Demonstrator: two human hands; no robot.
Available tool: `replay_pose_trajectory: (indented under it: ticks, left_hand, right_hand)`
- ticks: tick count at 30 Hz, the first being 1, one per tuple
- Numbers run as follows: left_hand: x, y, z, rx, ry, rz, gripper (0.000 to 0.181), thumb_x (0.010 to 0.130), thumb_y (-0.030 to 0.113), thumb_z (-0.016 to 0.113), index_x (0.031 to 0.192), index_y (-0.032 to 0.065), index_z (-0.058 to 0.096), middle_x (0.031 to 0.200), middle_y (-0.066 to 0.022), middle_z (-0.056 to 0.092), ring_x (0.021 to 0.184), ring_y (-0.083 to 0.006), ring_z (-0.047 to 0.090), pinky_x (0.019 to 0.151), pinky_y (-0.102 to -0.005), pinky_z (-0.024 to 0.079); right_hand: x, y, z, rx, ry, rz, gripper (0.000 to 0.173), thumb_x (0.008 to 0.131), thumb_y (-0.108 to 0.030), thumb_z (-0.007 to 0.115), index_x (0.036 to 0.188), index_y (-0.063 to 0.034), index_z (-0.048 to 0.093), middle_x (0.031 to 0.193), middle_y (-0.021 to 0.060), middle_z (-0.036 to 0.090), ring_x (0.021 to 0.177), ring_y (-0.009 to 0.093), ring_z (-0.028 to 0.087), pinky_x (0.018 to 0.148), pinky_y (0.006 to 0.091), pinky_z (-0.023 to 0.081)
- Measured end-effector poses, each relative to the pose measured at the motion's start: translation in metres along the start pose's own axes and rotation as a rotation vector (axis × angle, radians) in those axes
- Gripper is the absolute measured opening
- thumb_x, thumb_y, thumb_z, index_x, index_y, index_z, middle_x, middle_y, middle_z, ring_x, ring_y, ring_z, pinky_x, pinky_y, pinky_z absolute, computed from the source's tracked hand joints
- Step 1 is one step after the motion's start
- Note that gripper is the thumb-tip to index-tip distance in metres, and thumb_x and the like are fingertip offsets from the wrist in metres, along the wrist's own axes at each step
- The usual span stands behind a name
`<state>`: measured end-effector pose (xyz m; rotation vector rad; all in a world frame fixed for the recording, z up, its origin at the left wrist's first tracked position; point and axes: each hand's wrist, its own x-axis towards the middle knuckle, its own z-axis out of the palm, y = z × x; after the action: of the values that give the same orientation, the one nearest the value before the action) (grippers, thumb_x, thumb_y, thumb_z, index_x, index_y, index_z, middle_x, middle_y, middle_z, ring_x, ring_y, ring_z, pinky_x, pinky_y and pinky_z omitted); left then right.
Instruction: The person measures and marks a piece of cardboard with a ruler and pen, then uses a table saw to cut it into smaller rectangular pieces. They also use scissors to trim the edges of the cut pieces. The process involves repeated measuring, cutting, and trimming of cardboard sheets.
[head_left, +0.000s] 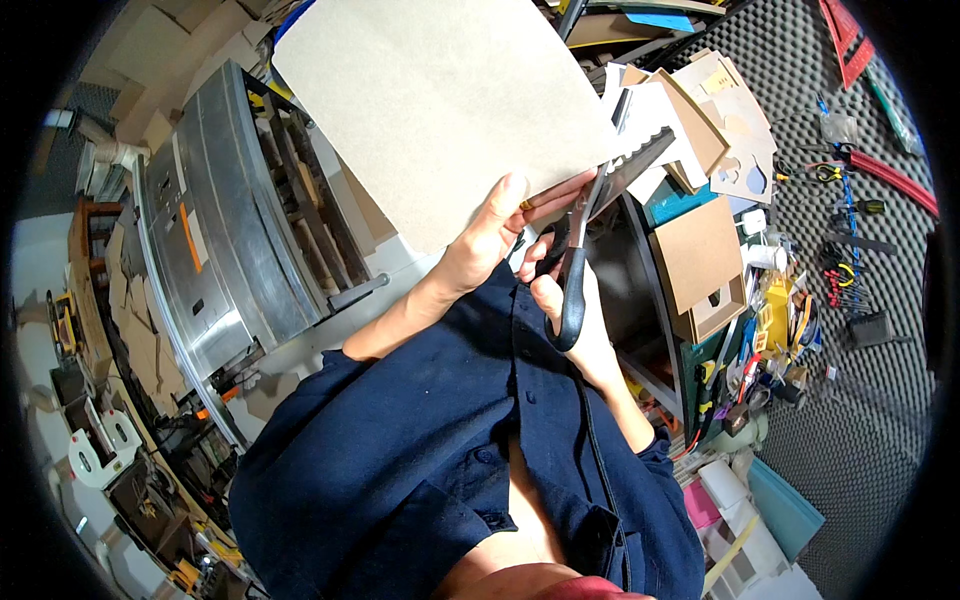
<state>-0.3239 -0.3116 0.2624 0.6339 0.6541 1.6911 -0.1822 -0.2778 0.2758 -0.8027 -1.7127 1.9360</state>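
A large sheet of grey-beige cardboard (450, 112) with rounded corners is tilted up before me. My left hand (480, 244) grips its lower edge, thumb on the near face and fingers behind. In my right hand (581, 300) is a pair of scissors (576, 251) with black handles and metal blades. One blade shows a wavy, toothed edge and points up and right. The blades lie close to the sheet's lower right corner. Whether they touch the cardboard I cannot tell. A ring is on one finger of my left hand.
To the left stands a metal-topped machine table (225, 225) with an orange strip on it. On the right, a bench holds an open cardboard box (697, 255), cardboard offcuts (739, 127) and several tools. Hand tools hang on a grey foam-covered wall (810, 195).
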Motion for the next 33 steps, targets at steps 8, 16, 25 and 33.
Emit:
replay_pose_trajectory:
  ticks: [8,16,25,33]
  left_hand:
    - [0.003,0.001,0.004,0.1,-0.04,0.119,0.042,0.1,0.038,0.023,0.09,0.01,0.053,0.131,-0.0287,0.044,0.129,-0.0331,0.039,0.11,-0.0403,0.03]
    - [0.003,-0.002,-0.004,0.248,-0.124,0.083,0.062,0.098,0.049,0.014,0.134,0.0054,0.04,0.139,-0.0126,0.042,0.13,-0.0209,0.04,0.078,-0.0203,0.049]
    - [0.003,-0.002,-0.003,0.205,-0.097,0.086,0.056,0.099,0.046,0.017,0.123,0.0053,0.046,0.137,-0.018,0.042,0.13,-0.0253,0.039,0.091,-0.0275,0.042]
    - [0.005,0.003,0.003,0.145,-0.062,0.125,0.047,0.1,0.038,0.021,0.094,0.0093,0.057,0.134,-0.0284,0.041,0.13,-0.0339,0.037,0.111,-0.0412,0.027]
  right_hand:
    - [0.0,-0.007,0.0,-0.03,0.01,0.034,0.051,0.077,-0.04,0.074,0.1,-0.0038,0.046,0.082,0.0003,0.048,0.074,0.01,0.047,0.067,0.0243,0.042]
    - [0.0,-0.003,-0.001,0.024,0.015,0.01,0.05,0.077,-0.038,0.074,0.1,-0.0036,0.046,0.081,0.0,0.047,0.073,0.009,0.047,0.066,0.0237,0.042]
    - [0.001,-0.002,0.001,0.047,0.025,-0.004,0.046,0.079,-0.036,0.073,0.098,-0.004,0.046,0.08,-0.0008,0.046,0.069,0.007,0.045,0.061,0.0214,0.039]
    - [0.002,-0.003,0.003,0.065,0.055,0.035,0.045,0.079,-0.04,0.072,0.094,-0.0051,0.047,0.075,-0.0032,0.046,0.064,0.005,0.044,0.057,0.0187,0.036]
